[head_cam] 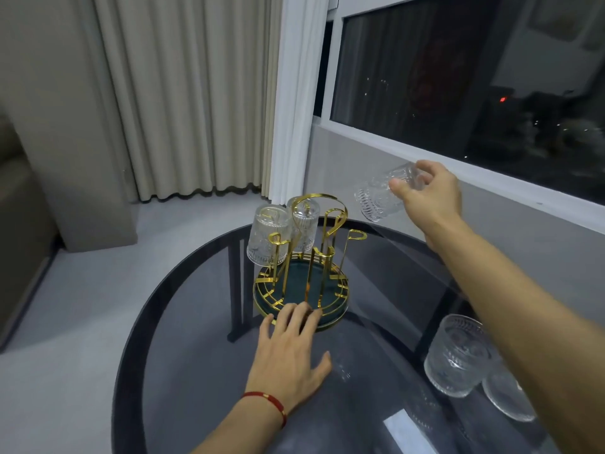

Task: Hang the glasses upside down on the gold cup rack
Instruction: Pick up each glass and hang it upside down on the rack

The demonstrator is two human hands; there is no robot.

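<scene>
The gold cup rack (pixel 330 224) stands on a round green base (pixel 296 290) on the dark glass table. Two clear ribbed glasses (pixel 266 235) (pixel 306 224) hang upside down on its far-left prongs. My right hand (pixel 429 191) holds a third ribbed glass (pixel 379 194) tilted in the air, up and to the right of the rack. My left hand (pixel 291 345) lies flat with fingers spread, fingertips touching the front rim of the base. Two more glasses (pixel 458 353) (pixel 505 396) stand upright at the table's right, the nearer one partly behind my right forearm.
The round glass table (pixel 183 339) has a dark rim and black legs showing through. A window sill and dark window (pixel 458 93) run close behind on the right. Curtains (pixel 183 93) hang at the back, and grey floor lies to the left.
</scene>
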